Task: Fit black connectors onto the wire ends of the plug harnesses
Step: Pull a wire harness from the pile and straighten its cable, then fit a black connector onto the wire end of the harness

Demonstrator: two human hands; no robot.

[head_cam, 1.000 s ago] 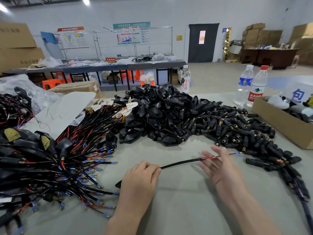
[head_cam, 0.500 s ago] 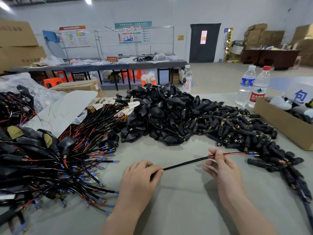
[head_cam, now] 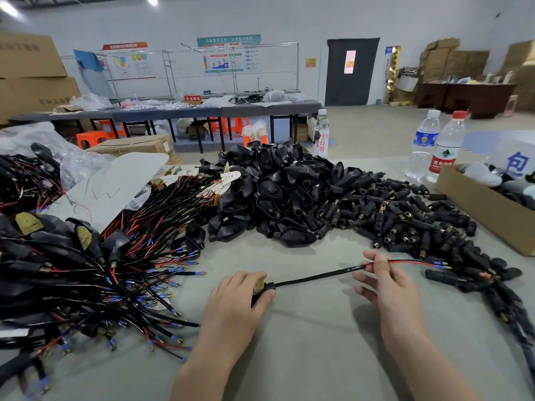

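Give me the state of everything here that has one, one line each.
left hand, grips the harness's plug end
right hand, pinches the harness where the red wire leaves the sheath
harness, held stretched between both hands
wire ends, blue-sleeved, no black connector fitted
blue-capped bottle, upright, capped
red-capped bottle, upright, capped
cardboard box, open on top
door, closed
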